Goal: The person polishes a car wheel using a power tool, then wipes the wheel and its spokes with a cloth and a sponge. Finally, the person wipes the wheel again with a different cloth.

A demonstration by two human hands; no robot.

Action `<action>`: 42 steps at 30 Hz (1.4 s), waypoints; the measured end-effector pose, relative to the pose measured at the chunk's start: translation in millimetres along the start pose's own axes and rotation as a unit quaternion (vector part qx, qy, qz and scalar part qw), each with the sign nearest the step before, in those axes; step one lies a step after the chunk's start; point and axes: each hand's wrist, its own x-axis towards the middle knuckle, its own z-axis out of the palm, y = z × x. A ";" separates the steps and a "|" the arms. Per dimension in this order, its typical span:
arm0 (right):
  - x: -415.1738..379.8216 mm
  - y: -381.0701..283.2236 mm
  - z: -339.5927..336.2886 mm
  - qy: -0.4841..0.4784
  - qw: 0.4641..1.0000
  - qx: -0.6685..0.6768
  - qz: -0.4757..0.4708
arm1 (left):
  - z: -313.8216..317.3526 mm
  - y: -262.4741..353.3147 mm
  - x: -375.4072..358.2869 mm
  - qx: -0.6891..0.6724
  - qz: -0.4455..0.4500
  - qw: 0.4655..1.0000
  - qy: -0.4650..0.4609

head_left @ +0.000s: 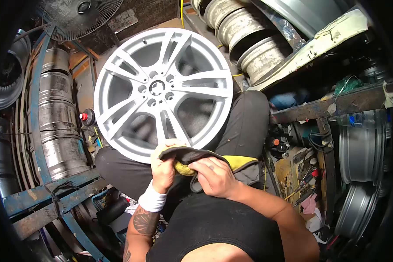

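Note:
A silver alloy wheel [182,89] with paired spokes lies face up over my legs. At its lower edge, my left hand [163,168] has its fingers wrapped around a black and yellow cloth [242,163]. My right hand [214,175] grips the same cloth from the other side, with the fingers bent against it. The cloth is bunched between both hands, and its yellow side shows at the right over my thigh. Parts of my left fingers are hidden by the cloth.
Stacked rims [59,118] stand behind a blue metal frame [36,109] at the left. A fan [84,8] is at the top left. More rims [264,52] lie at the upper right, with others [358,148] at the far right beside scattered tools.

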 end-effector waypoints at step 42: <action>23.1 76.5 10.8 -0.264 0.884 -0.384 -0.024 | 28.0 -12.3 21.8 0.403 0.393 0.755 -0.336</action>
